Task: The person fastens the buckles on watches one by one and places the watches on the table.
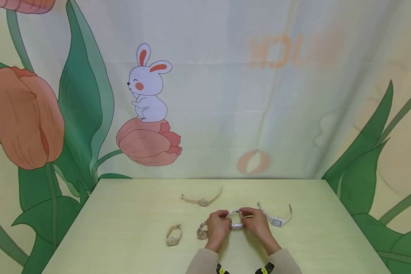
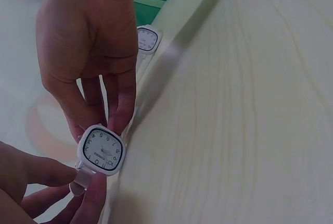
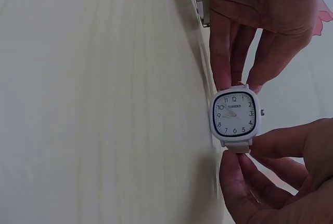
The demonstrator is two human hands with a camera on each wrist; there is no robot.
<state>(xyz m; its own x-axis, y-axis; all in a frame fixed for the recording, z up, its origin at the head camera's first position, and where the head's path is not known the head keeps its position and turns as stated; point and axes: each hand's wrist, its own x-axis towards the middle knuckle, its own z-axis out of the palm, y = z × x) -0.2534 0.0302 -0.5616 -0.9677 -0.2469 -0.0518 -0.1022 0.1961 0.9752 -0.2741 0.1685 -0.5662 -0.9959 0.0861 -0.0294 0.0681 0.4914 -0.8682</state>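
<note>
Both hands hold a white wristwatch with a rounded-square face [image 3: 234, 113], its strap curved into a loop in the head view. My left hand [image 1: 219, 229] pinches the strap on one side of the case. On the other side my right hand [image 1: 259, 225] pinches the strap with its fingertips. Seen from the left wrist, the dial [image 2: 102, 150] faces the camera, close over the table. Just left of the left hand lies a watch with a round face [image 1: 202, 234], partly covered by that hand. Beside the right hand is another white watch [image 1: 276, 222], its strap spread out.
A beige-strapped watch [image 1: 203, 202] lies stretched out farther back on the pale wooden table [image 1: 123, 213]. Farther left sits a watch with its strap looped [image 1: 172, 240]. Behind the table's back edge hangs a curtain [image 1: 212, 114] printed with tulips and a rabbit.
</note>
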